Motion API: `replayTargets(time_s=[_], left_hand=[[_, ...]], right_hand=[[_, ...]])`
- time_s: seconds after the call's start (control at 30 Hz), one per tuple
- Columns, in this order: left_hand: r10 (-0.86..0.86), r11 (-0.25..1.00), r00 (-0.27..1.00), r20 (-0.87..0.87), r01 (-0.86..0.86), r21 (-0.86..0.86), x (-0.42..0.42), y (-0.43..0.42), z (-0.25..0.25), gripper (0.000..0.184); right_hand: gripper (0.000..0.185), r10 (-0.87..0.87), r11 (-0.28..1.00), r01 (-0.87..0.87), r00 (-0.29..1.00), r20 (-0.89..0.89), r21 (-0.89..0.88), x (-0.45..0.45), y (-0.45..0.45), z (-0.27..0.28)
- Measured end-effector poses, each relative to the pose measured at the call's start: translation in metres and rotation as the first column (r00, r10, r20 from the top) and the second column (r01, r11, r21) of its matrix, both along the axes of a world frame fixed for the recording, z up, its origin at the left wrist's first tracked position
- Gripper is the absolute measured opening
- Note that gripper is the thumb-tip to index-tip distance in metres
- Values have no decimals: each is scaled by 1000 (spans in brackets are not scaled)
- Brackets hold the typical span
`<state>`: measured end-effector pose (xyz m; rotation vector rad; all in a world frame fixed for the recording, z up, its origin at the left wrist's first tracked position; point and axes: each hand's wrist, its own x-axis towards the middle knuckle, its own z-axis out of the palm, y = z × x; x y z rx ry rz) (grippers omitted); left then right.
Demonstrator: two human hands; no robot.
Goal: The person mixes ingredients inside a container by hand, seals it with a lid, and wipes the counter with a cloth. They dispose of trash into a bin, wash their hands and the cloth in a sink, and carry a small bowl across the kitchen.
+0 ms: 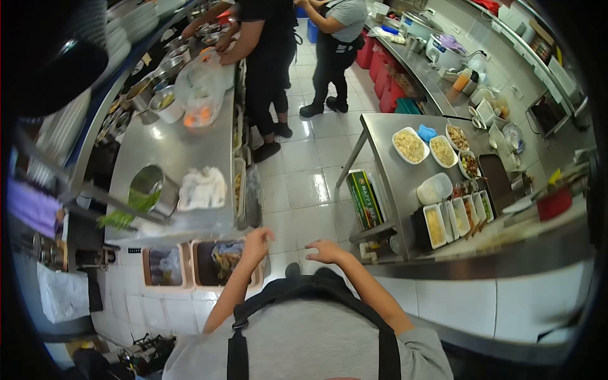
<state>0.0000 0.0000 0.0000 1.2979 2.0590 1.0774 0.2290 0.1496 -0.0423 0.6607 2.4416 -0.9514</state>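
Grey shirt (pixel 313 335), hands (pixel 257 244) (pixel 326 251), steel tables (pixel 202 149), tiled floor (pixel 310 193)

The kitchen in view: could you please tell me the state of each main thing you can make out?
Left hand: empty, fingers curled
Right hand: empty, fingers loosely open
Metal pot: uncovered, leaves inside and beside it
White cloth: rumpled
Plastic bag: lying down, orange items inside
Floor tubs: uncovered, with contents
Blue item: crumpled

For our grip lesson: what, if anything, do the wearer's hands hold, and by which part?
Nothing is held; left hand and right hand look empty.
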Motion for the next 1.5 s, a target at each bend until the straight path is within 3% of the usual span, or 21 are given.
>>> replayTargets(time_s=[0.07, 0.1, 0.17, 0.23, 0.27, 0.33, 0.37, 0.4, 0.47, 0.57, 0.77, 0.8, 0.9, 0.93, 1.03, 1.07, 1.13, 1.2, 1.3, 1.4, 1.5], left_hand=[[-139, 990, 989, 58, 138, 20, 22, 40, 12, 17], [-184, 982, 975, 125, 179, 54, -43, 149, 33, 18], [-214, 972, 920, 328, 167, 164, -51, 231, 33, 18], [-172, 970, 868, 465, 65, 236, -70, 309, 34, 19], [-145, 967, 833, 534, 5, 254, -80, 341, 33, 22], [-46, 990, 976, -214, 74, 122, -98, 380, 27, 34], [-20, 996, 816, -578, 69, 63, -110, 400, 27, 43], [-266, 910, 772, -577, 4, -414, -128, 416, 10, 78], [-407, 717, 821, -400, 15, -697, -142, 448, 17, 84], [-335, 834, 853, -400, 71, -546, -182, 481, -7, 86], [-273, 643, 949, -156, 60, -764, -277, 578, -63, 79], [-379, 607, 912, -159, 115, -787, -296, 600, -80, 76], [-425, 663, 891, -161, 185, -726, -323, 693, -69, 76], [-434, 670, 884, -174, 188, -718, -327, 735, -54, 72], [-486, 792, 845, -223, 317, -522, -340, 855, -48, 60], [-542, 715, 813, -213, 312, -626, -333, 899, -22, 57], [-631, 732, 610, -480, 260, -630, -327, 972, -20, 54], [-587, 786, 746, -314, 431, -443, -323, 1051, -14, 52], [-574, 795, 798, -185, 488, -361, -304, 1151, -4, 49], [-529, 816, 828, -188, 435, -379, -297, 1238, -6, 56], [-471, 798, 859, -198, 320, -511, -309, 1311, -15, 55]], right_hand=[[57, -138, 982, 115, 979, -150, -150, 19, 0, 13], [55, -346, 868, 232, 916, -202, -439, -50, 83, 41], [52, -683, 422, 348, 729, -42, -837, -47, 125, 111], [50, -702, 552, 342, 683, -202, -761, -51, 177, 105], [49, -496, 867, 465, 839, -224, -176, -51, 198, 116], [48, -372, 868, 458, 855, -362, 190, -61, 236, 135], [48, -288, 812, 449, 864, -414, 373, -69, 263, 142], [48, -393, 814, 534, 795, -462, 226, -82, 290, 146], [48, -361, 803, 522, 810, -461, 287, -103, 349, 158], [47, -326, 848, 455, 852, -409, 272, -139, 433, 162], [51, -193, 945, 260, 934, -302, 199, -227, 589, 157], [52, -192, 882, 249, 965, -177, 399, -242, 613, 154], [51, -292, 884, 384, 898, -328, 267, -269, 687, 142], [50, -331, 932, 362, 873, -357, 20, -276, 716, 148], [50, -411, 882, 461, 855, -318, 100, -283, 770, 180], [48, -459, 758, 568, 814, -357, 320, -282, 787, 167], [46, -619, 687, 723, 639, -456, 79, -265, 822, 149], [43, -755, 574, 817, 501, -424, -56, -242, 857, 141], [45, -835, 375, 895, 440, -330, 243, -193, 914, 87], [46, -937, 229, 953, 271, -220, 199, -133, 998, 54], [45, -913, 264, 940, 316, -259, 214, -100, 1113, 54]])
